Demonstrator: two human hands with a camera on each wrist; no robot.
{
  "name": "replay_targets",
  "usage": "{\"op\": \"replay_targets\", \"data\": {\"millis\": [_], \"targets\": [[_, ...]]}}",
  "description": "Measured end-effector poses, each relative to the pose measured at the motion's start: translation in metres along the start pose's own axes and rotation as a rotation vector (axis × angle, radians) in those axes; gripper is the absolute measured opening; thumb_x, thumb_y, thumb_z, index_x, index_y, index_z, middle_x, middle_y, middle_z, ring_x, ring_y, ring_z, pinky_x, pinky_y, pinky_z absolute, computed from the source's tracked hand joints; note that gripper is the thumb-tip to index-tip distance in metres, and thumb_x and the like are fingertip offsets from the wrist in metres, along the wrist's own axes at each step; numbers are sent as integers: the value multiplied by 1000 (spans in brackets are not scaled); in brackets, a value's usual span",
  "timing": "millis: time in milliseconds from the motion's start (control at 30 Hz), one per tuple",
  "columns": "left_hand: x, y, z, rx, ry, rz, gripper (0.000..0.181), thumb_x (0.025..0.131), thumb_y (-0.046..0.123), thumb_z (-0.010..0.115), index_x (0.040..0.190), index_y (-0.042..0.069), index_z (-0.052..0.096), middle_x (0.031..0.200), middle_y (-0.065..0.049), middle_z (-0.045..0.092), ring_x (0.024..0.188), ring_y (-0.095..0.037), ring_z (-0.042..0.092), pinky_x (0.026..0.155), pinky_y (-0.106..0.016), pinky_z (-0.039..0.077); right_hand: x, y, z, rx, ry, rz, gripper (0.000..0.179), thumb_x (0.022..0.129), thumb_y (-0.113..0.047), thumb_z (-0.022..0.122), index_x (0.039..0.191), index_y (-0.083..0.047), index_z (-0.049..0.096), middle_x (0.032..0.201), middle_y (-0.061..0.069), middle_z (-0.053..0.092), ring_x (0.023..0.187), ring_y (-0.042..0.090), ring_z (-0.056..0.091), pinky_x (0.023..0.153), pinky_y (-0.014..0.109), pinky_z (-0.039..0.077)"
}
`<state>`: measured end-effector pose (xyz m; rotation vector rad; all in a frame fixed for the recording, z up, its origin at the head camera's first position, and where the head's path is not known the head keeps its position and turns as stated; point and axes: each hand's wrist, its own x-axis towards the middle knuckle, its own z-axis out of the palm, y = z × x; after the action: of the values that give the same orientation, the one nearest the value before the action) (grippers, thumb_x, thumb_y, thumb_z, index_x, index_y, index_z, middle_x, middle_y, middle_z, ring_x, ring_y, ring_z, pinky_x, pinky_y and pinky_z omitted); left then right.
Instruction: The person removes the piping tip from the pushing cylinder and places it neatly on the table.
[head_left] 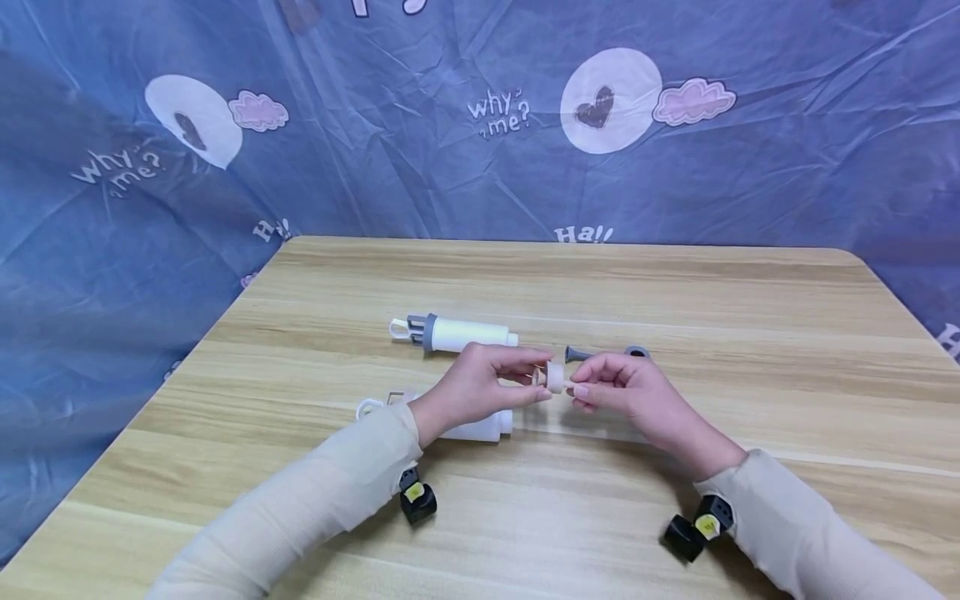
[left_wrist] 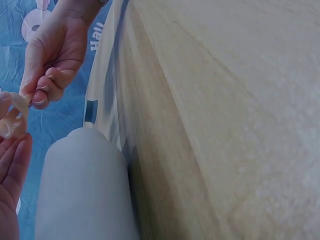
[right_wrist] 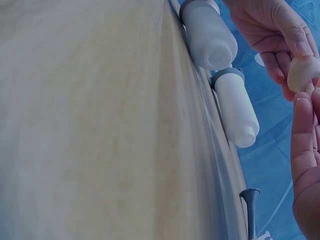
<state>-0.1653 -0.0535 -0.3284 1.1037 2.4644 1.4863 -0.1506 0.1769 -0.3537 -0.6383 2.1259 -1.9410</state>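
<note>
Between thumb and fingers my left hand (head_left: 480, 383) holds a small, round, whitish cap-like piece (head_left: 555, 377) above the table. From its right side sticks a thin pale stem, whose end my right hand (head_left: 637, 392) pinches. In the left wrist view the cap-like piece (left_wrist: 20, 107) shows a hollow, open side; in the right wrist view its smooth rounded side (right_wrist: 301, 75) shows. Under my left forearm lies a white cylinder (head_left: 480, 427) with a loop at its left end, partly hidden. Just behind the left hand lies another white cylinder (head_left: 468, 335) with a grey collar.
A grey tool (head_left: 577, 353) with a flared end lies behind my right hand, a grey ring (head_left: 637, 351) showing at its right. The wooden table (head_left: 600, 287) ends at a blue printed cloth (head_left: 420, 158). Each wrist carries a small black camera (head_left: 417, 500).
</note>
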Motion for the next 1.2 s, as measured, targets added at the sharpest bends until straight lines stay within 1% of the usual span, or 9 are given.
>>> {"op": "replay_targets", "data": {"millis": [167,233,333,433,533,667,800,967,1200], "targets": [[-1,-1,3,17,-13,13,40,79,10,73,117,-1,63,106,-13,68,89,-13,67,79,-16,50,1,1,3,35,-23,-12,10,86,0,60,90,-8,65,76,-3,67,70,7,62,67,25,53],[-2,-2,4,37,-13,22,40,79,11,72,117,0,63,103,-11,69,81,-7,66,73,-15,50,1,1,5,32,-25,-14,11,86,0,60,89,-9,65,75,-3,67,70,6,62,67,24,53],[-2,-3,4,74,-9,37,39,80,12,72,116,2,64,91,-6,71,64,0,55,58,-14,46,2,1,6,20,-30,-18,11,86,-1,61,88,-11,65,74,-4,66,68,6,61,66,24,53],[-3,-4,4,102,-6,49,39,80,14,72,117,2,64,84,-2,70,56,0,43,50,-17,39,2,2,7,21,-35,-25,13,86,-2,61,87,-13,66,73,-4,66,67,6,60,64,24,52],[-5,-4,4,102,-4,51,40,80,14,72,117,2,63,88,-3,71,56,-1,44,51,-17,39,2,3,8,22,-30,-26,14,86,-1,61,87,-14,66,72,-4,66,66,6,60,63,23,52],[-6,-5,5,85,-1,49,40,80,14,72,117,2,63,93,-5,71,56,-1,45,50,-17,39,0,-1,8,-32,19,10,6,85,-4,63,91,-6,65,76,-4,65,69,7,60,64,24,52],[-6,-4,4,71,-2,37,41,80,15,72,118,3,63,97,-7,71,56,-1,46,50,-17,40,-5,-7,3,-98,90,41,23,83,-7,67,102,3,61,89,-5,66,79,8,62,70,22,51],[-5,-3,4,60,9,17,40,79,13,73,117,2,63,100,-7,70,58,-1,47,51,-18,42,-10,-7,-1,-74,52,-24,38,81,1,67,114,13,52,98,-3,67,89,10,63,77,22,52],[-3,-2,7,47,5,30,40,78,12,73,116,3,64,97,-9,71,56,1,48,49,-17,42,-6,-7,8,-93,47,-19,46,78,-3,71,119,7,53,104,-3,66,93,12,63,79,25,52]]}}
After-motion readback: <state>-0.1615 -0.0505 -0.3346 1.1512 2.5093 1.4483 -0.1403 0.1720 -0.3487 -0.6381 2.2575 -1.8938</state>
